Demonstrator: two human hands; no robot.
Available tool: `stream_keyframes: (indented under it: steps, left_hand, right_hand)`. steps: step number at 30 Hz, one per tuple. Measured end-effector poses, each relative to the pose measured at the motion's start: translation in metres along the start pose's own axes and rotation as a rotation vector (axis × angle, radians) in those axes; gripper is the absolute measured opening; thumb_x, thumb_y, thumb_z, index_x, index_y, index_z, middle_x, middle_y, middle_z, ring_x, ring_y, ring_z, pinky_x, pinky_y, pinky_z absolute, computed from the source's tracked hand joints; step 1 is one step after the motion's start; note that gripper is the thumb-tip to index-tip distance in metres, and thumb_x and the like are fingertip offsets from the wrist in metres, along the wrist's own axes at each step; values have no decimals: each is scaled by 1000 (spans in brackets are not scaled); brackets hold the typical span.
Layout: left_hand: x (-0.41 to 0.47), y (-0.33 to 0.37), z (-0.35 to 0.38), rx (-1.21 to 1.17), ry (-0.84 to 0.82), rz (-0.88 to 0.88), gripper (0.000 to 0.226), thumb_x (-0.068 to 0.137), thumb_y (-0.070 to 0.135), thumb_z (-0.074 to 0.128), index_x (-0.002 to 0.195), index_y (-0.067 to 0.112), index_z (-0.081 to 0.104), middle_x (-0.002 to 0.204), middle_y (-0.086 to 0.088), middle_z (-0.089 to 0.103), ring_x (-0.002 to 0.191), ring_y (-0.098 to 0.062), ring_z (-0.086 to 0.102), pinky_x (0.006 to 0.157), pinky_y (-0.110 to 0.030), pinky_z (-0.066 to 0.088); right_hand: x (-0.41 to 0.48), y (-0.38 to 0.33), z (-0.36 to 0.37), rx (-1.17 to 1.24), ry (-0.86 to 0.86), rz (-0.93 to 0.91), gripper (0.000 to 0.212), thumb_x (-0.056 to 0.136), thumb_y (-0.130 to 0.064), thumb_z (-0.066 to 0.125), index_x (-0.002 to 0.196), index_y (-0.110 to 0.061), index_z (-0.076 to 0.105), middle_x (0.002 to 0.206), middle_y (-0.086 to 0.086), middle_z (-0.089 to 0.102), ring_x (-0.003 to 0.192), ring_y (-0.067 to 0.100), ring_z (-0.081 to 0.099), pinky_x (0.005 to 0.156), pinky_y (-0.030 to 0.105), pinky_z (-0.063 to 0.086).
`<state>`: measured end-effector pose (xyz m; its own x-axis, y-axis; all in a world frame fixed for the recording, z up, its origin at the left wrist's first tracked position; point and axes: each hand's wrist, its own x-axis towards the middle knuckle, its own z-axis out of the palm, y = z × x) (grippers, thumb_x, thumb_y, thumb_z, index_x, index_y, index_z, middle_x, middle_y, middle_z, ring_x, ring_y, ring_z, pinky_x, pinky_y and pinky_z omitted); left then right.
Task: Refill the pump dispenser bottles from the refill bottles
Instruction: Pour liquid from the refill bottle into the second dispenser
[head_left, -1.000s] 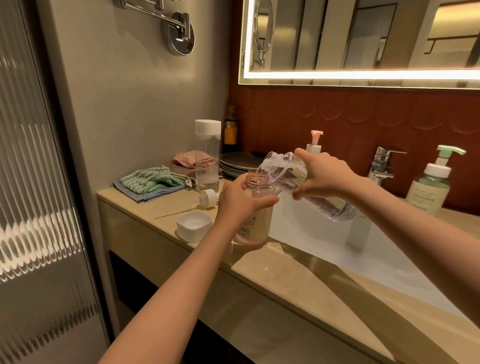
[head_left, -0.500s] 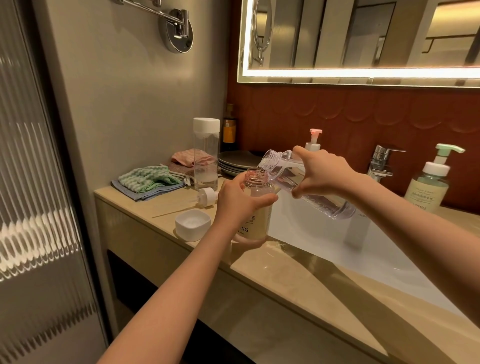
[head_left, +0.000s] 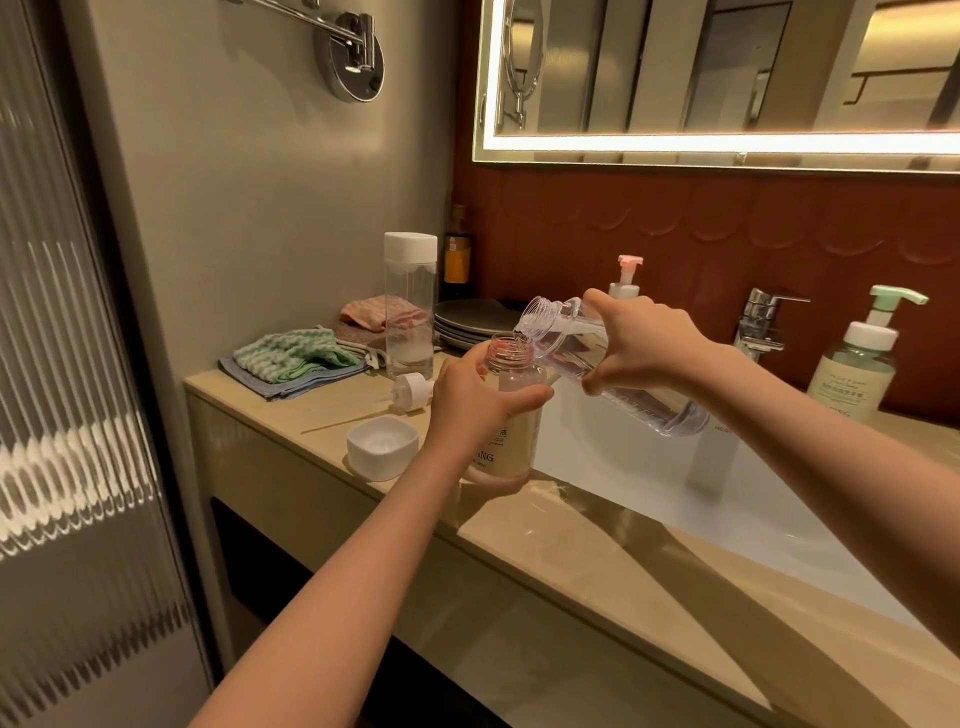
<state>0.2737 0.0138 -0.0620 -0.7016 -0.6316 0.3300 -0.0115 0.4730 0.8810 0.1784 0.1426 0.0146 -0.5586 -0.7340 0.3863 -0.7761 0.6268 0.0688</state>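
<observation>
My left hand grips the shoulder of an uncapped dispenser bottle with a cream label, standing on the counter edge beside the sink. My right hand holds a clear refill bottle tilted, its threaded mouth right over the dispenser's open neck. The removed white pump head with its tube lies on the counter to the left. A white square cap sits open side up near the counter's front edge.
A tall clear bottle with a white lid stands behind, near folded cloths and stacked plates. A pink pump bottle, the faucet and a green pump bottle line the back of the white sink.
The tilted refill bottle has stayed over the dispenser's neck; both hands hold nearly the same pose.
</observation>
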Motion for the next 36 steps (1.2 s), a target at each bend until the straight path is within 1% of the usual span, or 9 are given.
stream_keyframes:
  steps: [3,6,14,17,23,25,28,32,36]
  left_hand:
    - [0,0,0,0,-2,-7,82,71,42,77,140,21,40,138,-5,48,126,-24,45,90,-37,45]
    - [-2,1,-1,-9,-2,9,78,72,39,77,138,21,42,136,-5,50,125,-23,45,88,-35,44]
    - [-3,2,-1,-16,1,6,80,73,38,76,141,20,38,139,-5,48,126,-23,45,89,-35,43]
    - [-3,2,-1,-17,4,6,80,72,39,77,141,20,39,138,-4,48,126,-23,45,90,-35,43]
    - [-3,2,0,-17,4,10,78,73,39,76,140,20,41,138,-4,49,126,-23,45,89,-36,43]
    - [-2,1,0,-14,6,12,79,73,39,76,140,20,40,138,-4,49,126,-23,45,90,-36,44]
    - [-1,0,1,-7,8,7,78,72,40,76,139,21,41,137,-4,49,125,-23,46,89,-36,44]
    - [0,-2,1,-14,5,8,75,71,42,77,136,24,45,136,-4,49,124,-23,46,86,-34,42]
    - [0,-2,1,-13,9,10,79,72,40,77,140,21,41,137,-5,49,125,-23,45,87,-35,43]
  right_hand:
    - [0,-1,0,-12,-2,-2,56,65,-32,79,102,-19,39,69,-7,41,73,20,48,55,26,30]
    - [-1,0,-1,-21,-3,-9,55,66,-32,79,100,-20,38,73,-4,44,72,20,47,50,24,27]
    - [-1,-1,-3,-50,-1,-15,59,67,-32,78,111,-18,41,78,-1,46,73,19,47,50,24,30]
    - [0,-1,-3,-54,6,-17,58,67,-32,78,108,-18,40,79,-1,48,74,20,48,53,25,32]
    - [-2,-1,-3,-64,13,-23,56,67,-31,79,98,-22,32,75,-3,45,73,20,47,50,24,28]
    - [-2,-2,-3,-68,12,-22,56,67,-32,78,100,-21,34,79,-1,47,74,20,47,50,24,28]
    - [-2,-3,-4,-70,14,-21,59,68,-32,79,110,-18,40,83,0,50,76,20,48,54,25,31]
    - [-3,-5,-7,-88,25,-22,62,69,-30,78,117,-17,41,82,0,48,75,21,46,47,22,23]
    - [-3,-6,-8,-92,32,-30,65,68,-30,79,120,-17,41,84,0,49,74,20,46,47,22,22]
